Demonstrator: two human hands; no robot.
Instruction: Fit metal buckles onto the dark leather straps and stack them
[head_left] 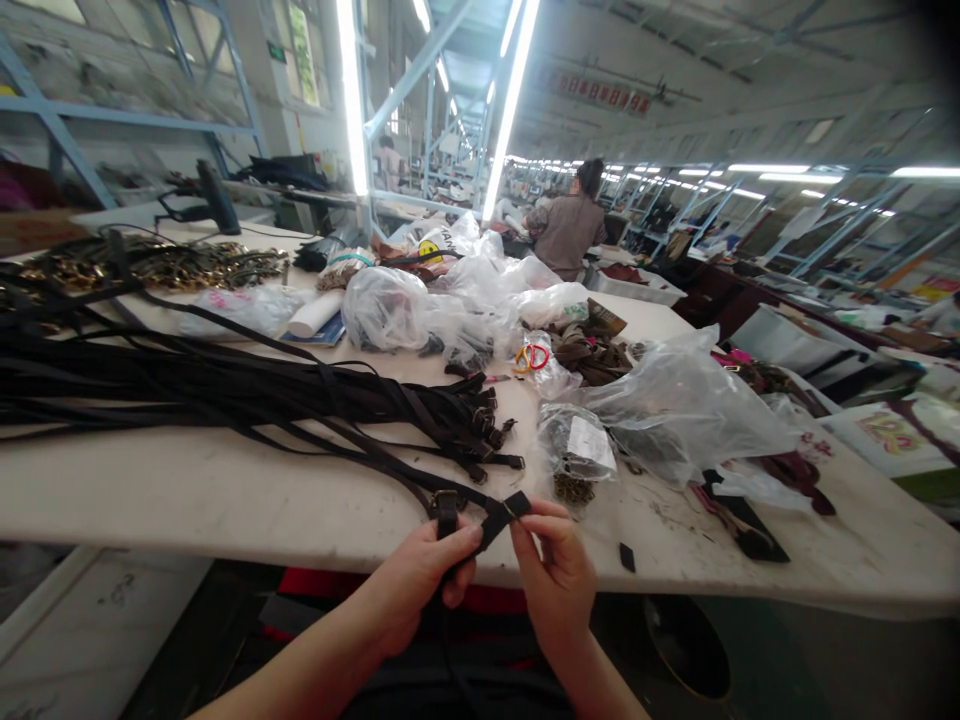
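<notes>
Near the table's front edge, my left hand (426, 572) grips a black strap (493, 526), thumb on top, with a dark buckle (445, 500) beside its fingers. My right hand (553, 565) pinches the short end of the same strap between thumb and fingers, where a small metal piece (510, 508) shows. The strap runs back to the left and also hangs below my left hand. A large bundle of black straps (300, 385) lies behind my hands, its buckled ends pointing right.
Clear plastic bags (675, 395) cover the table's middle and right. Scissors (531, 358) with red and yellow handles lie among them. A small black piece (627, 557) rests on the white table (247, 500). Metal parts (150, 265) are piled back left. A person (568, 228) is farther back.
</notes>
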